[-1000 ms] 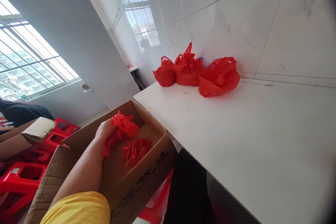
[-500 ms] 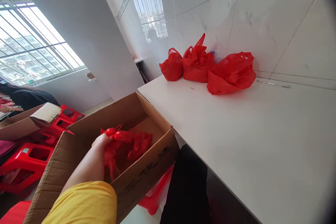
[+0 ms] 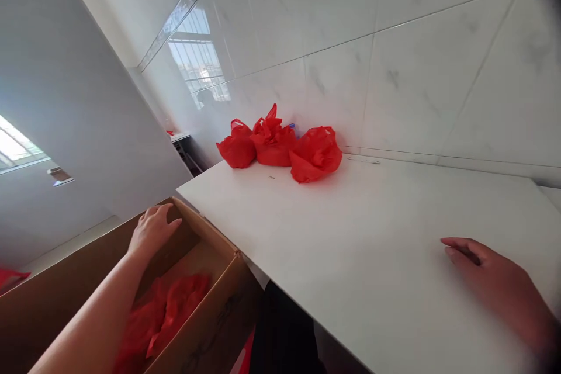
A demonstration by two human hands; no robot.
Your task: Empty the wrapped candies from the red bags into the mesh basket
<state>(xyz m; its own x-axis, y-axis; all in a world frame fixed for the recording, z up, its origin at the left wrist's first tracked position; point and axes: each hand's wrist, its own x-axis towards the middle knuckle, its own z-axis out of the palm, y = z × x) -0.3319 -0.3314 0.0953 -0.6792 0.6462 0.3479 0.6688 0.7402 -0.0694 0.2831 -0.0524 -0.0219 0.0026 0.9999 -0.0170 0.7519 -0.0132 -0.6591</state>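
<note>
My left hand point(image 3: 154, 228) reaches over the cardboard box point(image 3: 239, 295), near its far rim. Its thumb stands apart from its fingers and nothing is in it. Crumpled red plastic bags point(image 3: 175, 304) lie inside the box below my left forearm, which partly hides them. On the right, my right hand point(image 3: 495, 280) is above the white tabletop point(image 3: 372, 234). A gap shows between its thumb and curved fingers, and I see nothing held there.
Three filled red plastic bags, at left point(image 3: 236, 146), middle point(image 3: 274, 143) and right point(image 3: 316, 155), stand against the tiled wall point(image 3: 421, 76). A thin metallic strip point(image 3: 363, 160) lies beside them. The box adjoins the table's left edge.
My left hand has let go of the red bags in the box and moved up toward its far rim. My right hand has come into view. The camera has turned right.
</note>
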